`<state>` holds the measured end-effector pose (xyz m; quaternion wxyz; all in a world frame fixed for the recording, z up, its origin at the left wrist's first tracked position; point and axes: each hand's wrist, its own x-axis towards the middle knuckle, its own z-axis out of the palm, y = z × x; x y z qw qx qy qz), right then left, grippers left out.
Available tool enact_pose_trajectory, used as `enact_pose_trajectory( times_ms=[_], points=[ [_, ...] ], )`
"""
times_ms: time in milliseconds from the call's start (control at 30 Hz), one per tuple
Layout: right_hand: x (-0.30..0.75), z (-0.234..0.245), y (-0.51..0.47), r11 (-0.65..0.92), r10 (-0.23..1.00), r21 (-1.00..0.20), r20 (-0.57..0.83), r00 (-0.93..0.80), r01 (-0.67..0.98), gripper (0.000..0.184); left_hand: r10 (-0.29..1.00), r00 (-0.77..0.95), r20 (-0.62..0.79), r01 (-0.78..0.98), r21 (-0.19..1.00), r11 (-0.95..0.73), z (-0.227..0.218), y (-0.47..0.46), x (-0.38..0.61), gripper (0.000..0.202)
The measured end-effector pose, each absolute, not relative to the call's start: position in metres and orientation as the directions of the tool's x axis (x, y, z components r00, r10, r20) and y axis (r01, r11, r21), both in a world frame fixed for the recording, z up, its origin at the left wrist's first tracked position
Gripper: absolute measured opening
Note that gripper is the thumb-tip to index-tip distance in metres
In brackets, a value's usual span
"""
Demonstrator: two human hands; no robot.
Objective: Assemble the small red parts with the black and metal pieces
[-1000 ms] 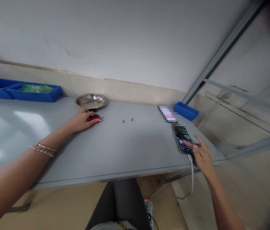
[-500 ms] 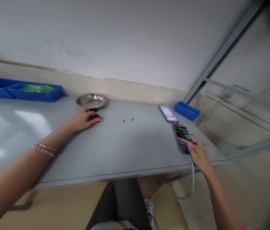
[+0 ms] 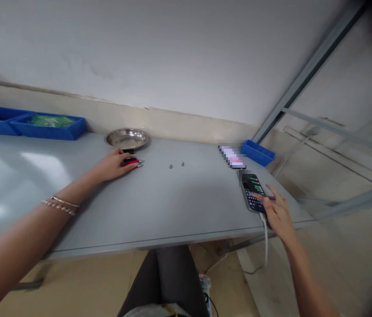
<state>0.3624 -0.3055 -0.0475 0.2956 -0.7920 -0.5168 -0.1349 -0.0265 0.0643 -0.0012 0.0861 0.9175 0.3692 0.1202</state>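
Note:
My left hand lies on the grey table with its fingers closed over a red-and-black handled tool, whose metal tips stick out to the right. Just behind it sits a round metal dish. At the table's right edge my right hand hovers with fingers spread, the fingertips touching the lit screen of a phone lying flat. A white cable runs from the phone down over the edge.
Two small metal bits lie mid-table. A second phone and a small blue tray rest at the back right. Blue bins, one with green contents, line the back left. A metal frame rises on the right.
My right hand's fingers shifted slightly over the phone screen, forward and then back a little. My left hand has stayed on the tool.

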Motion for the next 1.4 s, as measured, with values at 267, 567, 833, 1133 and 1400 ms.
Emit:
enact_pose_trajectory(
  times_ms=[267,567,833,1133,1400],
  points=[
    [0.363,-0.048,-0.305,-0.328,0.689,-0.348,0.547,0.475,0.878,0.059,0.695,0.702,0.159,0.660,0.222,-0.718,-0.002,0.065,-0.027,0.066],
    [0.363,-0.048,-0.301,-0.323,0.746,-0.330,0.488,0.453,0.887,0.060,0.701,0.697,0.154,0.661,0.244,-0.710,-0.002,0.064,-0.027,0.068],
    [0.363,-0.046,-0.295,-0.352,0.772,-0.286,0.450,0.449,0.891,0.061,0.682,0.710,0.177,0.636,0.253,-0.729,-0.005,0.067,-0.027,0.070],
    [0.362,-0.046,-0.295,-0.356,0.763,-0.264,0.471,0.442,0.896,0.058,0.697,0.700,0.153,0.654,0.253,-0.713,-0.002,0.064,-0.027,0.069],
    [0.363,-0.045,-0.297,-0.355,0.709,-0.330,0.515,0.482,0.875,0.058,0.689,0.706,0.162,0.649,0.242,-0.722,-0.002,0.066,-0.027,0.065]
  ],
)
